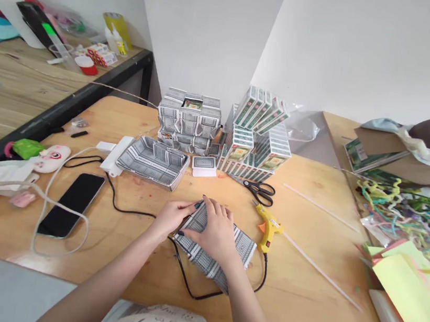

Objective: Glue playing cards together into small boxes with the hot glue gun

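Note:
Near the front of the table lies a box made of grey patterned playing cards (pixel 243 246), tilted at an angle. My right hand (pixel 216 230) is spread across its top, thumb on the left edge and fingertips over the far end. At the far left corner my left hand (pixel 174 216) pinches the box's edge, its fingertips partly hidden. Just right of the box rests a yellow glue gun (pixel 268 229) with a clear glue stick (pixel 321 270) in its back. An open card tray (pixel 155 161) stands behind my hands, beside a small stack of loose cards (pixel 204 166).
Stacked card boxes (pixel 189 120) and packs of playing cards (pixel 256 135) stand at the back. Black scissors (pixel 260 191) lie before the packs. A phone (pixel 72 205), cables and a power strip (pixel 117 156) sit left. Coloured pipe cleaners (pixel 405 218) and paper (pixel 411 292) cover the right side.

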Action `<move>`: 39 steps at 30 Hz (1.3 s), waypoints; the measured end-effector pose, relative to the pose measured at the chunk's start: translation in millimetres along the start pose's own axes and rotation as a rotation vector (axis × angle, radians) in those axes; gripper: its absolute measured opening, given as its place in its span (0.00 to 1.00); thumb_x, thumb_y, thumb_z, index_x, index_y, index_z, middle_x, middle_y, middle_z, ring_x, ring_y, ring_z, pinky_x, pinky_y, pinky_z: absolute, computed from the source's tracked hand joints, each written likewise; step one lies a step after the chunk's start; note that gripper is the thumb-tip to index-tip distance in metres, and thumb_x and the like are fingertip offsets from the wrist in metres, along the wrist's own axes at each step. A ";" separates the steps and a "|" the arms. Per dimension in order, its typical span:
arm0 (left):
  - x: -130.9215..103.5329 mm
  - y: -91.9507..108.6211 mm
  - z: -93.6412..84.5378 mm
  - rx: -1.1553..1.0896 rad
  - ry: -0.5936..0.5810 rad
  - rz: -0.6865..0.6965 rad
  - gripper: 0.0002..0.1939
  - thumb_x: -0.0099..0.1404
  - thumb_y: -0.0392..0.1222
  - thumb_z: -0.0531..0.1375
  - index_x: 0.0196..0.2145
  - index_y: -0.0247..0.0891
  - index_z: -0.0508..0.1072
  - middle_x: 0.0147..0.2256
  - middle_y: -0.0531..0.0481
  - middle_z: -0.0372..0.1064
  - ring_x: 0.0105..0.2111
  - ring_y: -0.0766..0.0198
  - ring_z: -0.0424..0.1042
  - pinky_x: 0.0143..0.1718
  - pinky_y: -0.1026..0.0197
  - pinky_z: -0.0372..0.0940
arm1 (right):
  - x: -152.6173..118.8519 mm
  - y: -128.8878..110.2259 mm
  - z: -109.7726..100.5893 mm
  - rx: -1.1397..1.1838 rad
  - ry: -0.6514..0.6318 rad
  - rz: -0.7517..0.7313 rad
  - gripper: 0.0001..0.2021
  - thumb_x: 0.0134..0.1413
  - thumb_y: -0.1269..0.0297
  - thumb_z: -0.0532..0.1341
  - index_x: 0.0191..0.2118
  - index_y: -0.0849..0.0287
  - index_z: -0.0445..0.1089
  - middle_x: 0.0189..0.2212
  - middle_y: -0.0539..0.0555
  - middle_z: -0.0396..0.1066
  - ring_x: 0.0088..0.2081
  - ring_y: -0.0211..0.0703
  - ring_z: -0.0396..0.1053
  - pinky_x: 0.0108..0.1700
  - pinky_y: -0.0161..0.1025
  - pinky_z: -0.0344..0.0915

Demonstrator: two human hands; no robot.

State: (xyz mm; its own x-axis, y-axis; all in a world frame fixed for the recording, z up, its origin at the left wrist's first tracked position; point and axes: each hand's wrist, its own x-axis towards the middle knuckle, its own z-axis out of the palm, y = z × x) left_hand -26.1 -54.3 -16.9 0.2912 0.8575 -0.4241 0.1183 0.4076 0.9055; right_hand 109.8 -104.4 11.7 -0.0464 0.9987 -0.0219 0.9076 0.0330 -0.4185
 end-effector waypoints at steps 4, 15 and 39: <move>-1.3 -0.2 1.4 0.011 0.033 -0.016 0.18 0.50 0.50 0.62 0.33 0.34 0.77 0.32 0.46 0.76 0.39 0.54 0.72 0.41 0.57 0.64 | 0.7 -0.8 -0.4 0.014 -0.006 0.011 0.39 0.42 0.45 0.60 0.58 0.62 0.52 0.51 0.63 0.62 0.51 0.54 0.59 0.52 0.51 0.50; 1.3 -0.6 3.0 0.217 0.112 0.068 0.16 0.52 0.49 0.57 0.28 0.33 0.77 0.30 0.47 0.75 0.31 0.58 0.71 0.31 0.62 0.62 | -0.2 -2.1 -1.8 0.038 -0.013 0.029 0.39 0.42 0.44 0.59 0.58 0.62 0.54 0.52 0.63 0.61 0.52 0.54 0.58 0.52 0.51 0.50; -8.6 9.0 12.8 0.620 0.202 0.266 0.16 0.60 0.47 0.53 0.33 0.35 0.77 0.33 0.45 0.76 0.30 0.59 0.73 0.30 0.63 0.61 | 0.6 -0.7 1.6 0.017 -0.008 0.038 0.41 0.39 0.47 0.62 0.57 0.65 0.53 0.52 0.63 0.62 0.52 0.54 0.58 0.52 0.49 0.51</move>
State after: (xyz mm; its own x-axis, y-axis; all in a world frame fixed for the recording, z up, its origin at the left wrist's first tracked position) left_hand -15.4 -62.0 -5.0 0.2106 0.9692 -0.1274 0.6043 -0.0266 0.7963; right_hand 108.5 -103.9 10.5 -0.0149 0.9989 -0.0452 0.9015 -0.0061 -0.4327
